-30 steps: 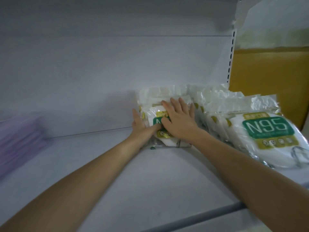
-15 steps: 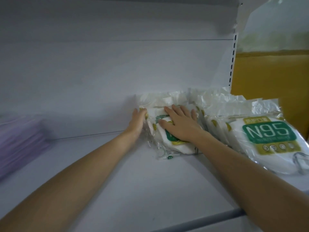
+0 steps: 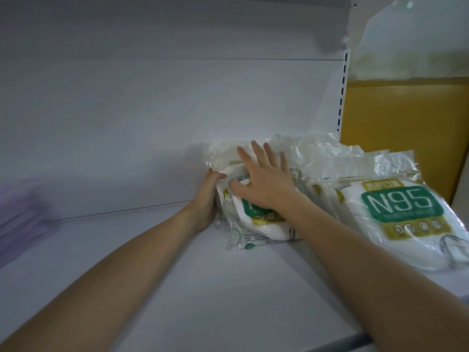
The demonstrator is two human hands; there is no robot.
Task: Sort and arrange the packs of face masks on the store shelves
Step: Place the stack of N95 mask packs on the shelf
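Right hand (image 3: pixel 266 185): fingers (image 3: pixel 256 156) straight and spread, palm flat on the face of the mask stack (image 3: pixel 256 226). It presses and does not grip.

Left hand (image 3: pixel 204 199): set against the stack's left side, thumb hooked over the front upper edge. Its other fingers are hidden behind the plastic, so the hold reads as a pinch on that edge.

Mask stack: clear-wrapped white packs with green and yellow labels. They stand on edge and lean back toward the back panel (image 3: pixel 152 123), at the shelf's back edge, right of middle. The front pack's loose bottom plastic splays forward onto the shelf (image 3: pixel 203 280).

Just right of the stack, a second row of packs (image 3: pixel 327 168) runs toward the shelf's right end. Cannot tell whether the two touch. The N95 pack (image 3: pixel 403 214) fronts that row, tilted back, with its lower edge toward the front right corner.

Room to move: open white surface runs from the stack's left side across to the blurred purple packs (image 3: pixel 17 219) at the left edge. Open surface also lies between the stack and the shelf's front edge (image 3: pixel 380 337), crossed only by the two forearms.

Surroundings: a slotted upright (image 3: pixel 343 97) stands at the back right corner, with a yellow-brown board (image 3: pixel 406 128) beyond it. The light is dim and greyish.
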